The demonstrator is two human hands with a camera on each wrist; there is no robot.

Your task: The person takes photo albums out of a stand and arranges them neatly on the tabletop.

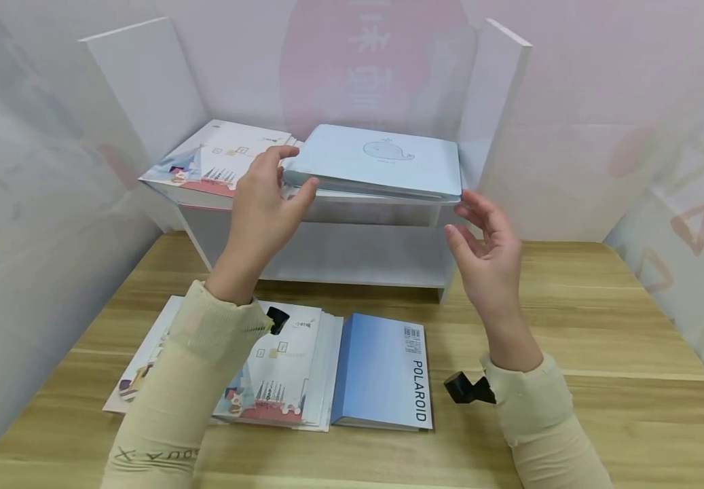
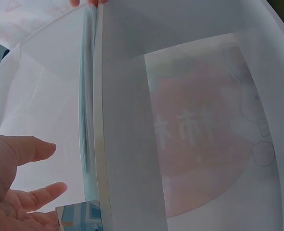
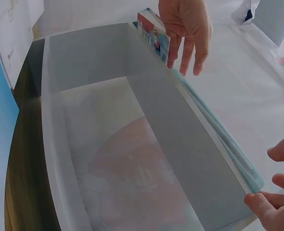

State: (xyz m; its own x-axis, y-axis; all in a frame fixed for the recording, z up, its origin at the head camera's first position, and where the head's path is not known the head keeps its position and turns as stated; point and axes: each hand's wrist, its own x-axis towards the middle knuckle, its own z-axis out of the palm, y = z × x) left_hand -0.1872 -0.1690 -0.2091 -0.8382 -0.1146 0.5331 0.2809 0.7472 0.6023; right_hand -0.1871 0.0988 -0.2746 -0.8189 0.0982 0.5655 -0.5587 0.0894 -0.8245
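A light blue book with a whale drawing (image 1: pixel 382 159) lies flat on the top board of a white shelf unit (image 1: pixel 370 210). My left hand (image 1: pixel 290 176) is at the book's left end, fingers straight, thumb above the cover and fingertips at its front edge. My right hand (image 1: pixel 464 221) hovers open by the book's right front corner, palm turned inward. The right wrist view shows the blue book's (image 3: pixel 219 130) page edge, with my right fingertips (image 3: pixel 257 202) at its corner and my left hand (image 3: pixel 185 33) at the far end. The left wrist view shows my open left hand (image 2: pixel 21 183) beside the book's edge (image 2: pixel 86 120).
An illustrated book (image 1: pixel 217 163) lies on the shelf top to the left of the blue one. On the wooden table (image 1: pixel 602 339) in front lie a stack of illustrated books (image 1: pixel 284 373) and a blue book marked POLAROID (image 1: pixel 382 370). The lower shelf compartment (image 1: pixel 352 255) holds nothing.
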